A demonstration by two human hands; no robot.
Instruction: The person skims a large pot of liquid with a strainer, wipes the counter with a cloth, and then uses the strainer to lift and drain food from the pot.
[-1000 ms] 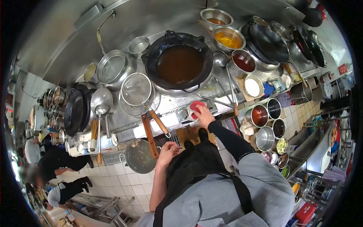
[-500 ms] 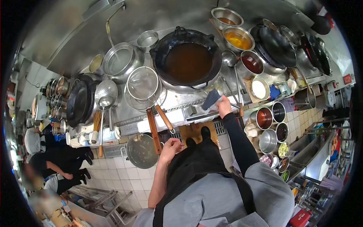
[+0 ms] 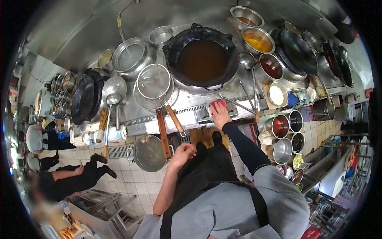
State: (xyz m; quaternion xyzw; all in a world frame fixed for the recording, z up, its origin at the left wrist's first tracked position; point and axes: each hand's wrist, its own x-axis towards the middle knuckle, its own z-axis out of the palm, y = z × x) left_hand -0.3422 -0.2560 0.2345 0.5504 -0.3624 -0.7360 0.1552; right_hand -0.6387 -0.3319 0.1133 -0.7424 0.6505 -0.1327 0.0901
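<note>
Right hand (image 3: 220, 115) is down flat, fingers spread, pressing the red cloth (image 3: 217, 104) onto the front edge of the cooking surface (image 3: 190, 102). Left hand (image 3: 183, 152) hangs at the waist, loosely curled and, as far as I can see, empty.

Risk as I read it: the wok (image 3: 203, 59) full of brown liquid sits just beyond that cloth, and the ladle (image 3: 247, 60) has its long handle lying just beside it. A wide swipe could snag the handle, or carry the fingers against hot metal.

Half a second ago that hand was lifted off to the right with the cloth bunched in it. Now it's back down, further left. The left hand has barely shifted.
</note>
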